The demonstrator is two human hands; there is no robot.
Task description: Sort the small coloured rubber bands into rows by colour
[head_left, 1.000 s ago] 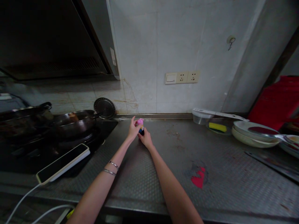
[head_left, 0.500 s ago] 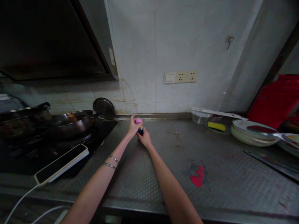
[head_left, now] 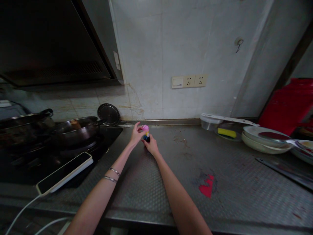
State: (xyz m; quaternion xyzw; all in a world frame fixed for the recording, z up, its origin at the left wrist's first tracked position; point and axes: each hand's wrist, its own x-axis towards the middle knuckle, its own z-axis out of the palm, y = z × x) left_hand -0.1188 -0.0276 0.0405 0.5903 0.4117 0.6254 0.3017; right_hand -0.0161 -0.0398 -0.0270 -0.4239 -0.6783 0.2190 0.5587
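Currently, bottle: the small bottle (head_left: 147, 138) is sitting upright between both hands, close to the rear edge of the worktop (head_left: 181, 160), just right of the cooktop (head_left: 111, 133); the right hand is hiding its base.
Left hand: the left hand (head_left: 137, 134) is pinching the pink top (head_left: 145, 127) between thumb and finger, another finger lifting clear.
Right hand: the right hand (head_left: 152, 145) is curling around the dark lower body; grip pressure is not showing.
Pink top, risk: the left fingers could be slipping if the surface is smooth or wet; a sudden release could be jerking the bottle sideways.
Dark body, risk: the bottle could be turning within the right hand if that hold is looser than the pinch above.
Contents, risk: any liquid inside could be spilling if squeezing is combining with tilting; the fill level is not showing.
Phone, risk: the phone (head_left: 65, 173) is lying across the cooktop's front right corner, its white cable (head_left: 23, 210) hanging over the worktop's front edge; a left elbow swinging outward could be dragging both.
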